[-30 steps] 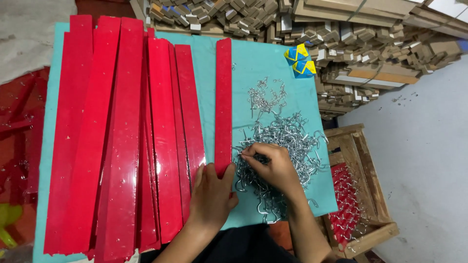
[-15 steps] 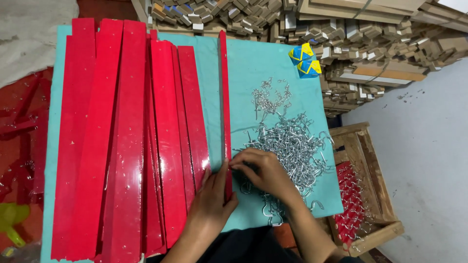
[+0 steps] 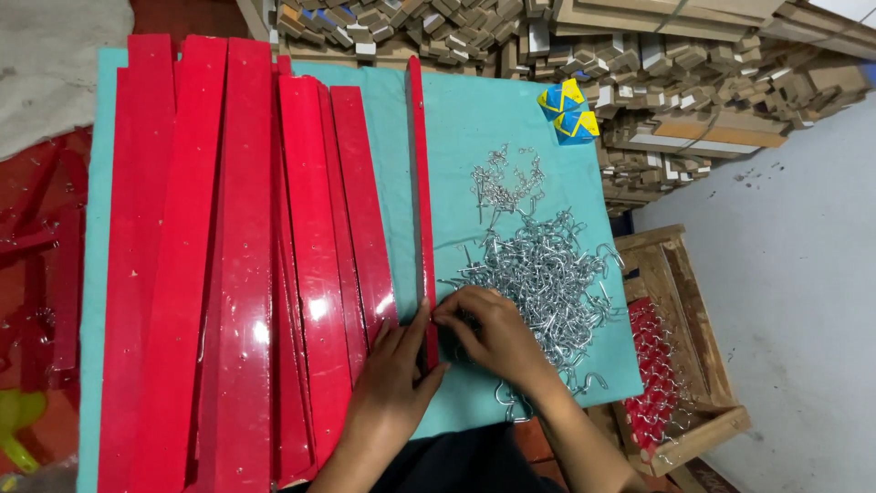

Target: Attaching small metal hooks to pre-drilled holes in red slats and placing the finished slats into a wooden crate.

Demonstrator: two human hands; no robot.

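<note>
A narrow red strip stands on its edge on the teal board, running away from me. My left hand grips its near end, thumb up against it. My right hand presses its fingertips against the strip's right side near that end, pinched as if on a small metal hook, though the hook itself is hidden. A big pile of silver metal hooks lies just right of my right hand. Several wider glossy red strips lie flat side by side to the left.
A wooden crate at the right holds red pieces fitted with hooks. A blue and yellow folded object sits at the board's far right corner. Stacks of small wooden blocks lie beyond the board. More red strips are on the floor at left.
The narrow red strip has been turned from lying flat to standing on its edge. My right hand has moved from the hook pile over to the strip's near end.
</note>
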